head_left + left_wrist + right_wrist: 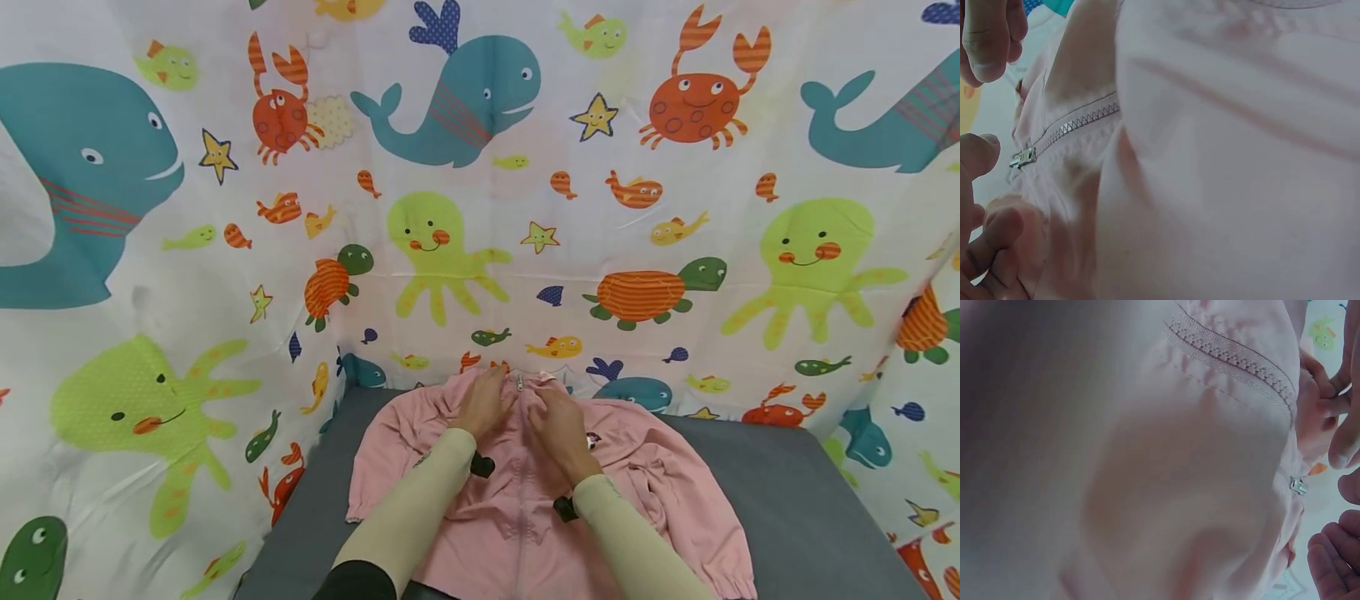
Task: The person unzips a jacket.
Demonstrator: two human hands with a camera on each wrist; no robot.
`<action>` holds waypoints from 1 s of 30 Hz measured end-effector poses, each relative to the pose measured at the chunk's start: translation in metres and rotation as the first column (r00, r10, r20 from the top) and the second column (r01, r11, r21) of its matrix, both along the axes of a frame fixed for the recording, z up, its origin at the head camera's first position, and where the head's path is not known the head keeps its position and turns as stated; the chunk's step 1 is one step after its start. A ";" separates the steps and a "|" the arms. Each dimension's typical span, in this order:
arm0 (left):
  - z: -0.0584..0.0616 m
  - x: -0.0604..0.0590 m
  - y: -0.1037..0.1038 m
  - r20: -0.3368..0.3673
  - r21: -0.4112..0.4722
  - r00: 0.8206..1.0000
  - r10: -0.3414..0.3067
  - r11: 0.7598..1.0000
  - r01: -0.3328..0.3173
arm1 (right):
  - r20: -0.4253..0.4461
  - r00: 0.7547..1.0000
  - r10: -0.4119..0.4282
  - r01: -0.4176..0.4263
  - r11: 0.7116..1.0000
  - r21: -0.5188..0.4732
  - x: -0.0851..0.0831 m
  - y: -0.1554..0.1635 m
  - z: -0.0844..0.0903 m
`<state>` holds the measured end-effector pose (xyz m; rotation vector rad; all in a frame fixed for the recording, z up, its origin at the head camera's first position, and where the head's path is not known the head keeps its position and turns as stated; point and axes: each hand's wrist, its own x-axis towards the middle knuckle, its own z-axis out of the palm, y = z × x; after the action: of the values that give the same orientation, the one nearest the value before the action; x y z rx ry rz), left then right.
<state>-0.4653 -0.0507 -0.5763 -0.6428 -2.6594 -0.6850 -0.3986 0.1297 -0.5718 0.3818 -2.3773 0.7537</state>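
A pink zip-up jacket point(495, 517) lies spread front up on a grey surface, its zipper running down the middle. My left hand point(483, 404) is at the collar, left of the zipper pull point(520, 382). In the right wrist view its fingers point(1335, 406) touch the pink fabric, while the thumb stands apart. To the right of the zipper is my right hand point(558, 425), over the upper front. In the right wrist view its fingers point(1329, 565) are loosely bent, with nothing visible between them and the thumb. The metal pull point(1022, 157) appears near the fingers, untouched.
A white sheet point(480, 333) printed with sea animals hangs behind and at both sides. The grey surface point(795, 500) shows around the jacket. Jacket sleeves point(705, 508) lie out to the sides. A small patch point(592, 440) sits on the jacket's chest.
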 end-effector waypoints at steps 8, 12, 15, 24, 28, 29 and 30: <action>-0.048 -0.043 -0.007 -0.006 0.016 0.999 0.048 0.999 -0.048 | 0.007 1.000 -0.004 0.004 1.000 -0.004 -0.009 -0.013 -0.009; -0.053 -0.045 -0.006 0.001 0.017 0.998 0.055 0.998 -0.055 | 0.029 0.999 -0.020 0.020 1.000 0.002 -0.011 -0.017 -0.007; -0.037 -0.032 -0.005 0.005 0.058 0.999 0.034 0.998 -0.034 | 0.042 0.999 -0.015 0.015 1.000 0.005 -0.012 -0.019 -0.004; 0.006 0.001 0.003 0.046 0.145 0.999 0.022 0.989 -0.028 | -0.016 1.000 0.009 -0.009 1.000 -0.008 -0.020 -0.024 -0.001; -0.003 -0.005 0.000 0.039 0.206 0.999 -0.023 0.978 0.014 | 0.011 1.000 -0.001 0.001 1.000 -0.005 -0.022 -0.025 -0.002; -0.004 -0.006 -0.001 0.036 0.219 0.999 -0.040 0.975 0.032 | 0.022 1.000 -0.005 0.005 1.000 -0.004 -0.023 -0.026 -0.002; -0.004 -0.006 -0.002 0.033 0.233 0.998 -0.060 0.971 0.050 | 0.032 0.999 -0.008 0.009 1.000 -0.003 -0.023 -0.026 -0.002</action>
<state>-0.4710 -0.0527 -0.5801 -0.6448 -2.5503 -1.0165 -0.4217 0.1040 -0.5740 0.3605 -2.4062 0.7651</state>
